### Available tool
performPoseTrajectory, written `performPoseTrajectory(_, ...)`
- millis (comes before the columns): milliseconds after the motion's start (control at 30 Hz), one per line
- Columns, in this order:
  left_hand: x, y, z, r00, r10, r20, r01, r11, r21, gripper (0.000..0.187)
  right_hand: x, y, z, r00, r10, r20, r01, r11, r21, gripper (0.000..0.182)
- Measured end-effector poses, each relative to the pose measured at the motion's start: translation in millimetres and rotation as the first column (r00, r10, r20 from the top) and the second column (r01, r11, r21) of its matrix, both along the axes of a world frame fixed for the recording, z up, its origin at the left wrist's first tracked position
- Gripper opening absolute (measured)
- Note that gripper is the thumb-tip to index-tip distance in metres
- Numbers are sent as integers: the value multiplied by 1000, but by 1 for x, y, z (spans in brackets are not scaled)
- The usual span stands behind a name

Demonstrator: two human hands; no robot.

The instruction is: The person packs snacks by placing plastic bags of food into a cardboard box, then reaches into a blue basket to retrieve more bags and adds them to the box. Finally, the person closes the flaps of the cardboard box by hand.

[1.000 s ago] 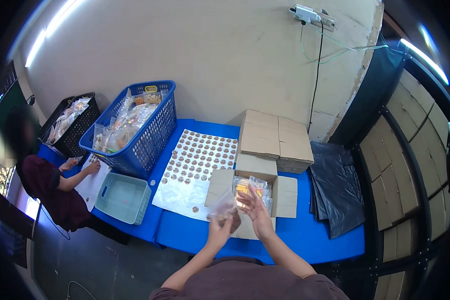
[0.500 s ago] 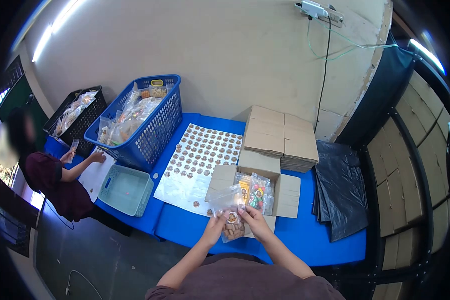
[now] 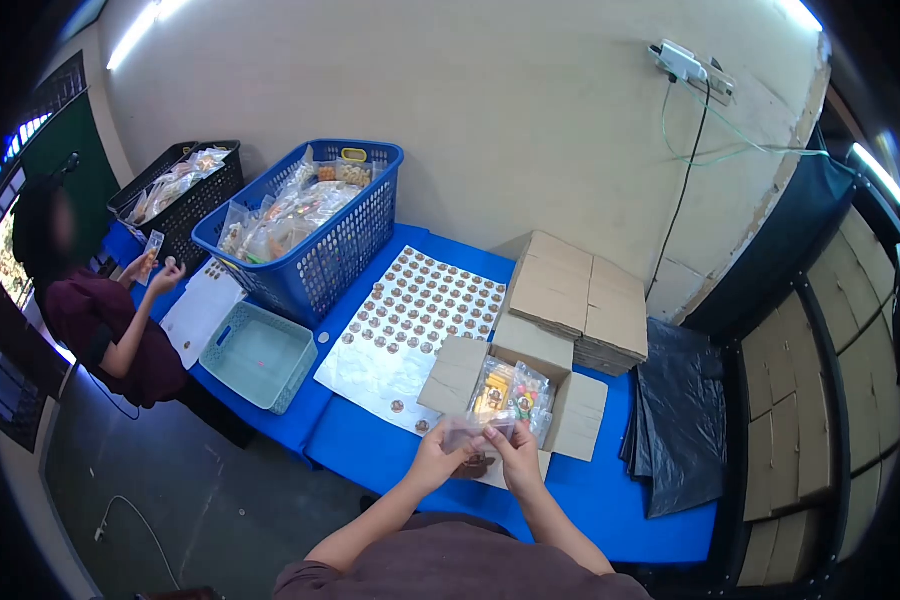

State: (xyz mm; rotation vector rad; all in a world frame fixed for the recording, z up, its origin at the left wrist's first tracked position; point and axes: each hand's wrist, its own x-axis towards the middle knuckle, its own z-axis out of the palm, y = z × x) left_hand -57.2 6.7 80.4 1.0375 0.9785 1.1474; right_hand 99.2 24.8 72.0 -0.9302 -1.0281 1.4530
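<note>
Right now we have both hands closed on a small clear plastic packet (image 3: 475, 440) of brown snacks: our left hand (image 3: 438, 460) pinches its left edge, fingers curled, and our right hand (image 3: 518, 455) grips its right side, the two hands nearly touching. We hold the packet just above the near flap of an open cardboard box (image 3: 570, 410), which has glossy, crinkled packets of yellow and coloured sweets standing in it. Beside the box lies a shiny sheet (image 3: 410, 330) with rows of round brown stickers. Behind it sit flat, matt folded cartons (image 3: 575, 300), and a black plastic sheet (image 3: 675, 420) lies to the right. All rest on a smooth blue worktop (image 3: 610, 500) against a plain beige wall. Further left stand a blue lattice basket (image 3: 305, 235) full of packets and a pale green tray (image 3: 255, 355), where another person works
</note>
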Motion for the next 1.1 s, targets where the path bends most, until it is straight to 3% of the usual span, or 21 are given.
performPoseTrajectory(33,4,0,6,994,24,108,-18,998,-54,18,1,-3,3,1000,17,6,-17,1000,-17,20)
performPoseTrajectory(67,2,2,8,993,29,111,-24,998,-50,18,2,-5,6,999,32,13,-32,999,-35,21)
performPoseTrajectory(133,-3,5,7,1000,-21,21,18,996,92,26,10,-5,9,997,70,38,-69,997,-32,25)
performPoseTrajectory(267,-7,11,-13,994,-91,-65,97,991,95,33,14,-7,8,995,78,59,-77,997,-23,30)
performPoseTrajectory(333,-1,13,-24,978,196,-64,-187,974,124,30,8,-6,6,996,65,60,-64,998,-15,32)
performPoseTrajectory(400,-9,16,-25,969,205,-136,-187,973,133,29,0,-13,3,995,-72,64,72,997,-8,38)
performPoseTrajectory(467,-9,13,14,822,318,-472,-46,864,501,35,-5,-17,26,995,-73,62,74,997,-10,41)
performPoseTrajectory(500,-10,14,24,790,173,-588,220,815,535,50,-5,-16,29,990,-83,116,77,996,56,40)
performPoseTrajectory(633,22,-2,41,902,142,-408,107,842,529,69,-1,-10,36,946,-114,303,18,953,303,39)
performPoseTrajectory(733,24,-5,50,945,89,-315,53,908,416,67,2,-9,33,914,-159,373,-5,916,401,38)
performPoseTrajectory(800,29,-8,46,940,119,-321,44,887,459,64,8,-4,26,976,-207,73,190,964,186,27)
performPoseTrajectory(833,31,-10,41,907,138,-397,72,880,469,60,11,-2,33,967,-248,55,240,964,117,22)
performPoseTrajectory(867,32,-12,37,870,157,-468,95,877,471,56,11,0,42,965,-254,70,243,960,136,22)
performPoseTrajectory(900,35,-14,38,902,192,-386,-11,905,424,48,9,0,51,950,-294,104,271,943,192,26)
performPoseTrajectory(933,34,-16,41,954,167,-250,-106,965,241,38,8,-1,56,935,-328,138,290,926,241,30)
performPoseTrajectory(1000,29,-3,37,991,75,-106,-63,992,113,29,13,-1,47,909,-341,240,274,923,270,29)
performPoseTrajectory(1033,23,4,34,991,80,-105,-69,992,102,29,20,0,40,955,-192,225,169,978,119,26)
performPoseTrajectory(1067,17,13,32,999,-30,-42,32,998,45,28,23,0,37,982,-47,183,53,998,-27,23)
performPoseTrajectory(1100,13,18,28,990,-140,29,140,990,-5,28,17,-4,49,981,-68,182,99,980,-170,21)
